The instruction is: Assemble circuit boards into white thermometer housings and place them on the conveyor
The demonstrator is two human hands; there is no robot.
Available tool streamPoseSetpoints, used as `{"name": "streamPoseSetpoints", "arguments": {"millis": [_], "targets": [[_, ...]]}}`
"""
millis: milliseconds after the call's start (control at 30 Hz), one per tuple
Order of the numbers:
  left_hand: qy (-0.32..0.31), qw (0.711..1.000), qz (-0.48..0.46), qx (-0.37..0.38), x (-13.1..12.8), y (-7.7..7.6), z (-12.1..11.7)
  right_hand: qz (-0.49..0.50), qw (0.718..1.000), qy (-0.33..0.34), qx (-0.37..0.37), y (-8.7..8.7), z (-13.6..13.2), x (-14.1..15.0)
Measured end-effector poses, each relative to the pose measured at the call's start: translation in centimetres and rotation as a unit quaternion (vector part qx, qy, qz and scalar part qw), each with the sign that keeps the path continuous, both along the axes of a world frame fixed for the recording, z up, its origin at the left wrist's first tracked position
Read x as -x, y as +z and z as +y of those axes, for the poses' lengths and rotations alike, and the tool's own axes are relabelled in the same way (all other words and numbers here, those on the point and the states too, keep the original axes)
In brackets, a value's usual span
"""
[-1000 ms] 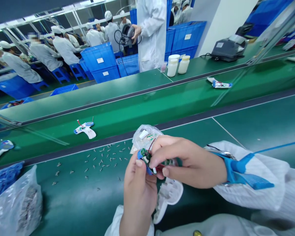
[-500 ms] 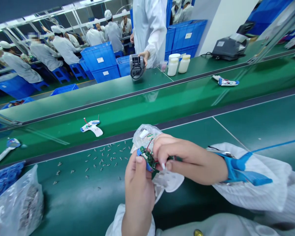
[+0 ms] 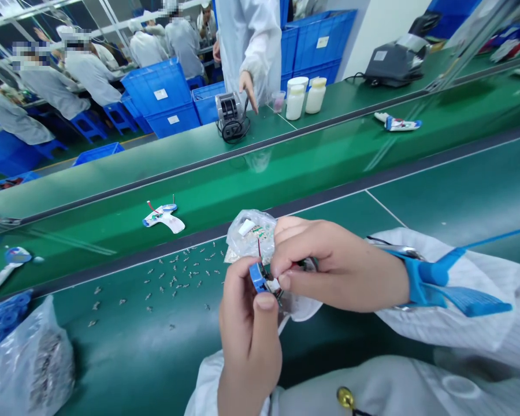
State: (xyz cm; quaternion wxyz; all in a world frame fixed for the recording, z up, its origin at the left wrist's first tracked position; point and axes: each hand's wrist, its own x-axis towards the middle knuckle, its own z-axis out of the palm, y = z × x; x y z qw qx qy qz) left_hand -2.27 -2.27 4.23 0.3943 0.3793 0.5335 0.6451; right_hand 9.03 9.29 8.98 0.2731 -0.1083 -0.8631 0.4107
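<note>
Holding the blue-edged part (image 3: 256, 278) in the left hand (image 3: 249, 332), thumb to fingers, tipped roughly 11-to-5 o'clock going by the visible bit. Also leaning in from 3 o'clock with the right hand (image 3: 333, 266), seemingly pinching a small white connector (image 3: 273, 285) over toward its 4 o'clock side.

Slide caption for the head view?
Left hand holding a blue part, right hand at it, small pieces scattered on the bench.
</note>
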Motion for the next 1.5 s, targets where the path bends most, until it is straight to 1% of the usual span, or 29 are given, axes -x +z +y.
{"name": "streamPoseSetpoints", "arguments": {"millis": [133,233,367,433,500,567,633,833,967,1033,1100,1233,1300,1367,1433,1500], "targets": [[0.009,1.000,0.020,0.007,0.0,0.1,-0.1,-0.001,1.000,0.003,-0.030,0.3,-0.1,-0.2],[0.006,1.000,0.026,0.016,0.1,0.1,-0.2,-0.007,0.999,-0.002,-0.036,0.3,-0.1,-0.2],[0.002,0.999,0.036,0.006,0.1,0.2,-0.1,-0.016,0.999,-0.004,-0.043,0.3,-0.1,-0.2],[0.008,0.998,0.063,0.001,0.3,0.1,-0.1,-0.023,0.998,-0.006,-0.050,0.4,-0.2,-0.3],[0.009,0.994,0.111,0.000,0.4,0.0,-0.1,-0.028,0.998,-0.012,-0.062,0.5,-0.2,-0.4],[0.000,0.987,0.162,0.000,0.6,0.0,-0.2,-0.032,0.996,-0.023,-0.079,0.6,-0.3,-0.5],[-0.011,0.981,0.194,0.006,0.7,0.0,-0.3,-0.036,0.994,-0.035,-0.097,0.6,-0.5,-0.6],[-0.024,0.984,0.174,0.024,0.8,0.0,-0.5,-0.043,0.989,-0.051,-0.130,0.6,-0.8,-0.6],[-0.034,0.981,0.185,0.050,0.8,-0.2,-0.9,-0.053,0.990,-0.040,-0.123,0.6,-0.9,-0.5],[-0.035,0.976,0.205,0.068,0.4,-0.1,-1.2,-0.061,0.991,-0.028,-0.112,0.7,-0.9,-0.6],[-0.022,0.967,0.236,0.091,-0.2,0.1,-1.4,-0.071,0.992,-0.020,-0.104,0.7,-1.0,-0.6],[0.020,0.931,0.341,0.132,-1.1,0.5,-1.6,-0.082,0.991,-0.009,-0.107,0.7,-1.2,-0.7],[0.020,0.912,0.388,0.133,-1.3,0.4,-1.6,-0.077,0.991,-0.010,-0.110,0.6,-1.2,-0.7],[0.007,0.900,0.418,0.123,-1.3,0.0,-1.5,-0.065,0.993,-0.012,-0.102,0.4,-1.2,-0.8],[-0.001,0.898,0.425,0.114,-1.4,-0.4,-1.5,-0.055,0.995,-0.009,-0.084,0.1,-1.1,-0.9],[0.006,0.905,0.410,0.112,-1.5,-0.6,-1.5,-0.051,0.996,-0.005,-0.071,0.0,-1.0,-1.1]]}}
